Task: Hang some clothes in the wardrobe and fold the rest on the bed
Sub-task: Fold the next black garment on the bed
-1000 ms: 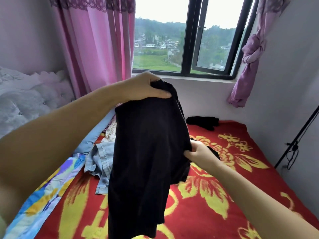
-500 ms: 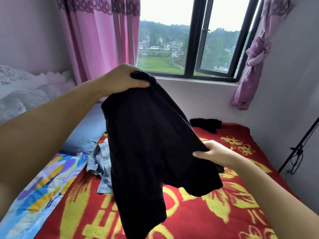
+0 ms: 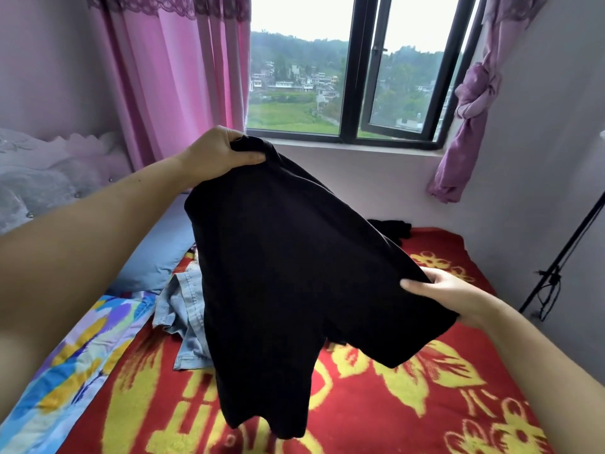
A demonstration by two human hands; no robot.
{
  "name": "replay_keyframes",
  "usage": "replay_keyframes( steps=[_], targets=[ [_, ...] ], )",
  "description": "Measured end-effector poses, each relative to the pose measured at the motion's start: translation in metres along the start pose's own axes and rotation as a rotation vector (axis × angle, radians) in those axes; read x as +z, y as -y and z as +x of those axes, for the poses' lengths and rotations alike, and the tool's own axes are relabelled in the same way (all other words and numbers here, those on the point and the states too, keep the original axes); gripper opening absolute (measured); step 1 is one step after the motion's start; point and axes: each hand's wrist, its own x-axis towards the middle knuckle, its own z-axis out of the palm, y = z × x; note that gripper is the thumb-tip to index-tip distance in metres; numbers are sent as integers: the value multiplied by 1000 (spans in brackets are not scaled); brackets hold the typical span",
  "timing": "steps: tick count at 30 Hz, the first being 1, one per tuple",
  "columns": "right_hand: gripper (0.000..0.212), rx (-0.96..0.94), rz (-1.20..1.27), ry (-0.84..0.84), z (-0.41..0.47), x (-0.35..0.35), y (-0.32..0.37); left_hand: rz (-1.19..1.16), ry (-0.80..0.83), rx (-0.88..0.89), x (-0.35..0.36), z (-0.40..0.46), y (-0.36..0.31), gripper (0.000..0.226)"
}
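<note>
I'm hovering over the bed w/ the black shirt hanging spread above it. Left hand is pinching the top edge, right hand gripping the far side, fingers curled on cloth. I'm reckoning: keep it taut, find shoulders, lay flat before folding.

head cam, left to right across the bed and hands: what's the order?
Multicoloured quilt → blue pillow → denim garment → left hand → black T-shirt → right hand → black stand.
</note>
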Motion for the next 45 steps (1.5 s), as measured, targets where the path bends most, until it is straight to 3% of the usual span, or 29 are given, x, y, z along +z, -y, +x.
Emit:
replay_keyframes(
  steps=[4, 8, 10, 14, 19, 24, 26, 29, 33, 39, 42, 45],
  targets=[
    [42, 125, -213, 206, -7, -28, 5, -111, 90, -12, 5, 8, -1, 20],
    [34, 128, -191, 76, -1, -52, 3, -63, 274, -110, 16, 22, -3, 35],
    [29, 128, -147, -19, 8, -67, -1, 18, 305, -134, 30, 35, 2, 25],
    [9, 96, -214, -272, 34, -93, -14, 120, 75, -84, 79, 72, 17, 12],
    [12, 93, -580, -810, 54, -124, -9, 77, -173, -74, 126, 110, 9, 23],
    [11, -47, -521, -1022, 35, -144, 20, -30, -262, 132, 122, 110, -30, 23],
    [6, -41, -512, -1024, 21, -147, 14, -61, -191, 219, 121, 93, -45, 5],
    [9, 36, -618, -1010, 4, -147, -25, -83, 5, 376, 136, 48, -52, 2],
    [18, 337, -706, -928, -10, -125, -125, 3, 371, 493, 205, -40, -4, 19],
    [58, 684, -680, -604, -55, -41, -276, 122, 822, 232, 345, -206, 116, 26],
    [58, 781, -583, -587, -90, -1, -330, 172, 991, 121, 396, -291, 156, 30],
    [59, 796, -430, -678, -122, 26, -370, 113, 1098, 42, 434, -356, 179, 33]
  ],
)
